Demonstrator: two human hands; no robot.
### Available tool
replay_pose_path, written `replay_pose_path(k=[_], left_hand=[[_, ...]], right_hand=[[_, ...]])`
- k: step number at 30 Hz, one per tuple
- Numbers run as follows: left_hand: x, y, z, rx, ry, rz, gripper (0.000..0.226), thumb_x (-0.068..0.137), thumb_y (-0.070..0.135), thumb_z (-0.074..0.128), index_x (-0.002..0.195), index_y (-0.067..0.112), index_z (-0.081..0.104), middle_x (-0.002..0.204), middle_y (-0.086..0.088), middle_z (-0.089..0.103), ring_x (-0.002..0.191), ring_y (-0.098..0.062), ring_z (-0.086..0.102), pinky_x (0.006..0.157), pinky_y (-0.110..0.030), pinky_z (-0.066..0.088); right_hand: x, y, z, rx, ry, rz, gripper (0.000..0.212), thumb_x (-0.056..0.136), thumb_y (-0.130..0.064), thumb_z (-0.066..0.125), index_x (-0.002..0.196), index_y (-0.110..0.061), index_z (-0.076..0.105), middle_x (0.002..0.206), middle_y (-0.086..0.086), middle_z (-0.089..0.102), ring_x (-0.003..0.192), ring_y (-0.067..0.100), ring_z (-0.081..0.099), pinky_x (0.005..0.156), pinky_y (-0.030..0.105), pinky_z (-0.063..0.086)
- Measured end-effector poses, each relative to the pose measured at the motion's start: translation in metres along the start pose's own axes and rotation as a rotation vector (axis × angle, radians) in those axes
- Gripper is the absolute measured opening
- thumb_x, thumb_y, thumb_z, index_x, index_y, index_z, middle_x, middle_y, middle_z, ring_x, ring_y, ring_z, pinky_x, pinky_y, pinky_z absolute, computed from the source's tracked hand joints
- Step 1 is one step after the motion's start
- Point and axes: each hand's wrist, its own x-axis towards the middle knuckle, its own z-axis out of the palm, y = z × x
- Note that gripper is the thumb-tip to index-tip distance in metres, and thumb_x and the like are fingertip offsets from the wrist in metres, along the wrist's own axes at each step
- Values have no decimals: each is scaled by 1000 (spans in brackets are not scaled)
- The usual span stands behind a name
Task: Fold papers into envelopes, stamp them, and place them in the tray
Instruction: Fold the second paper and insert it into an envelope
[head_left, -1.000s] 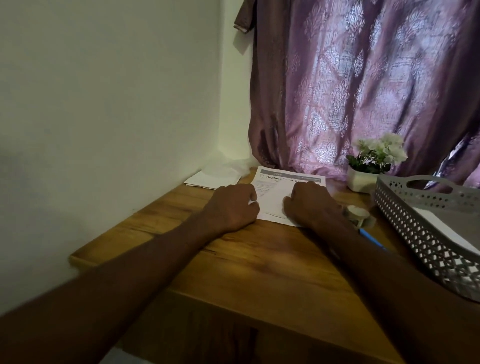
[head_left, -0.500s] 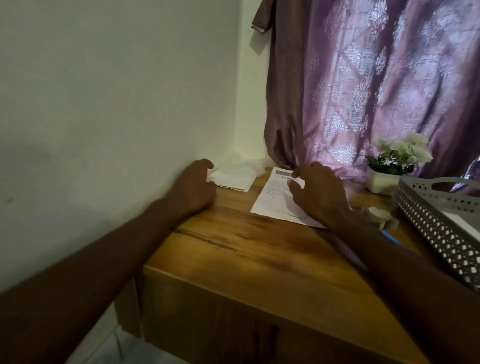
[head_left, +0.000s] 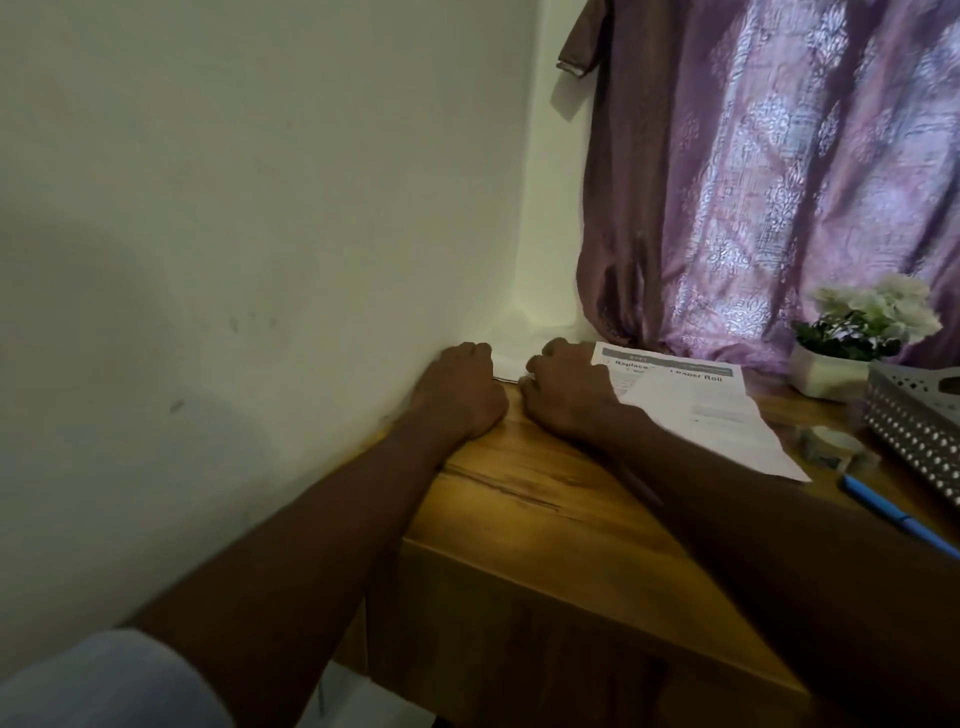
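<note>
Head view, only one. Left hand (head_left: 460, 392) sits at the far left corner of the table (head_left: 545, 525), right against the wall (head_left: 234, 234), knuckles up, fingers curled down onto a small stack of white paper (head_left: 506, 370) — whether they pinch it or just press on it, cannot tell, fingertips hidden under the hand. Right hand (head_left: 566, 392) just beside it, also knuckles up, fingers curled over the same white stack from the right; grip likewise hidden, cannot tell. Only a thin strip of that stack shows between the two hands.

Printed sheet (head_left: 691, 402) lies flat on the table to the right of the right hand, header text facing the camera, its near edge partly under the right wrist and forearm. Past it, a roll of tape (head_left: 831, 441), then a blue pen (head_left: 893, 517) lying at a slant near the right edge. Grey perforated tray (head_left: 914, 421) at the far right, cut off by the frame — contents not visible. Small white pot of white flowers (head_left: 857, 338) behind the tray.

Table is wood-grain, brown, tucked into the room corner. Plain pale wall on the left, purple patterned curtain (head_left: 779, 182) hanging behind the table. Light sleeve (head_left: 104, 680) at bottom left.
</note>
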Motion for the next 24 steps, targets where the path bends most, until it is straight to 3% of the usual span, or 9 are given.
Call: replay_pose_path(k=[4, 10, 13, 15, 17, 19, 24], left_hand=[[0, 1, -1, 2, -4, 21, 48, 94, 24, 54, 139, 7, 51, 139, -12, 55, 127, -31, 51, 105, -45, 46], [4, 4, 1, -75, 82, 65, 47, 106, 33, 43, 145, 7, 47, 145, -14, 53, 132, -31, 49, 108, -47, 43], [-2, 8, -7, -183, 228, 122, 51, 108, 45, 36, 142, 11, 54, 141, -10, 59, 129, -27, 53, 107, -47, 44], [-7, 11, -14, -268, 353, 186, 52, 107, 50, 32, 131, 15, 63, 128, -4, 67, 116, -21, 59, 101, -43, 47], [-10, 13, -18, -380, 421, 222, 48, 108, 49, 34, 123, 17, 66, 118, 1, 70, 106, -14, 60, 95, -35, 49], [-12, 15, -20, -542, 389, 218, 52, 105, 54, 36, 123, 17, 67, 116, 5, 69, 104, -10, 60, 91, -24, 47], [-10, 14, -19, -702, 324, 215, 68, 96, 67, 35, 122, 15, 69, 115, 7, 69, 106, -2, 62, 87, -5, 42]], right_hand=[[13, -6, 12, 38, 9, 69, 46, 99, -47, 50, 132, -17, 61, 143, 10, 45, 134, 31, 41, 109, 53, 37], [3, -7, 5, 136, 180, -43, 17, 90, -28, 65, 106, -21, 66, 116, 4, 60, 110, 25, 56, 91, 43, 46], [-2, -7, -3, 357, 258, -75, 3, 84, -18, 68, 87, -18, 66, 92, -2, 68, 89, 19, 64, 76, 36, 52], [-6, -1, -16, 549, 281, -85, 7, 82, -12, 71, 81, -19, 69, 83, -5, 70, 81, 13, 66, 72, 30, 53], [-13, 11, -32, 704, 267, -143, 11, 83, -7, 75, 90, -16, 74, 91, -6, 73, 85, 9, 68, 78, 23, 54], [-24, 28, -47, 807, 228, -224, 21, 85, -4, 77, 104, -14, 75, 103, -6, 74, 94, 8, 70, 86, 19, 55], [-39, 83, -66, 1294, 142, -186, 40, 86, 3, 73, 119, -19, 71, 109, 12, 72, 100, 22, 71, 86, 31, 57]])
